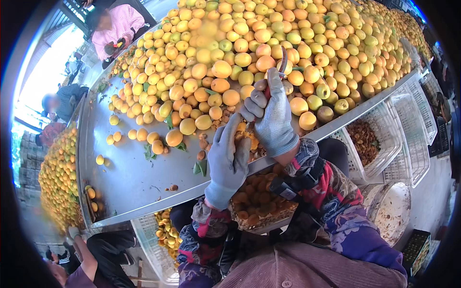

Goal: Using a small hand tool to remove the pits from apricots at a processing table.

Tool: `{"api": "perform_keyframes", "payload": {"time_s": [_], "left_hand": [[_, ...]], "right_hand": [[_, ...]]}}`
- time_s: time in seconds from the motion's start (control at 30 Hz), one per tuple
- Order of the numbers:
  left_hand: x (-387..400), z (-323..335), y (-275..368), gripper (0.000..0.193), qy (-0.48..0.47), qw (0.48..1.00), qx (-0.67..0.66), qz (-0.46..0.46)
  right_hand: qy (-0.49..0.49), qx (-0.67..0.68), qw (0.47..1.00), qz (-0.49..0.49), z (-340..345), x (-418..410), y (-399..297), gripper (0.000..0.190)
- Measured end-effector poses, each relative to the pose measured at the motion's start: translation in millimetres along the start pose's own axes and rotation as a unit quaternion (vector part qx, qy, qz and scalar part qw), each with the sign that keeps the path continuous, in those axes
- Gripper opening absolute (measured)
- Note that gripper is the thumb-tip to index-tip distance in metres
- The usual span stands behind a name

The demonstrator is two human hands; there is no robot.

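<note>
My right hand (pixel 275 115), in a grey work glove, grips the red handle of a small cutting tool with a curved metal blade (pixel 284 59). The blade points up over the heap of apricots (pixel 259 46). Beside it, lower and to the left, is my left hand (pixel 228 158), also gloved. Its thumb and fingers are spread, and I see nothing held in them. Opened orange apricot flesh (pixel 255 142) lies between the two hands, partly hidden by them. Loose apricot stones (pixel 201 155) are on the metal table just left of my left hand.
The metal table (pixel 137 183) has a raised rim. Below it are a crate of apricot halves (pixel 261 198), another crate of fruit (pixel 167 230) and a white crate of brown stones (pixel 363 140). A round basin (pixel 392 212) stands at right. Across the table sits a person (pixel 119 27).
</note>
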State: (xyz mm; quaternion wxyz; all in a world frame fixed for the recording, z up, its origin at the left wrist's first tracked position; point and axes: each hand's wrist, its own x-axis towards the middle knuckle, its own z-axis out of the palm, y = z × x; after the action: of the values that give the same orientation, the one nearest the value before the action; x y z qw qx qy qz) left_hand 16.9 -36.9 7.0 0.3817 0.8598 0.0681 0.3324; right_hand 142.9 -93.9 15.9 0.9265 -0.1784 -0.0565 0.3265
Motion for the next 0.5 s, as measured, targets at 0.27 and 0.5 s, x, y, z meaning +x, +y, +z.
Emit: {"api": "perform_keyframes", "payload": {"time_s": [0.27, 0.5], "left_hand": [[1, 12, -3, 0.021, 0.086, 0.995, -0.051, -0.006], [0, 16, -28, 0.03, 0.149, 0.947, -0.262, -0.108]], "right_hand": [[0.023, 0.015, 1.0, 0.011, 2, -2, 4, 0.039], [0.038, 0.002, 0.999, -0.006, 5, 1, 0, 0.036]]}}
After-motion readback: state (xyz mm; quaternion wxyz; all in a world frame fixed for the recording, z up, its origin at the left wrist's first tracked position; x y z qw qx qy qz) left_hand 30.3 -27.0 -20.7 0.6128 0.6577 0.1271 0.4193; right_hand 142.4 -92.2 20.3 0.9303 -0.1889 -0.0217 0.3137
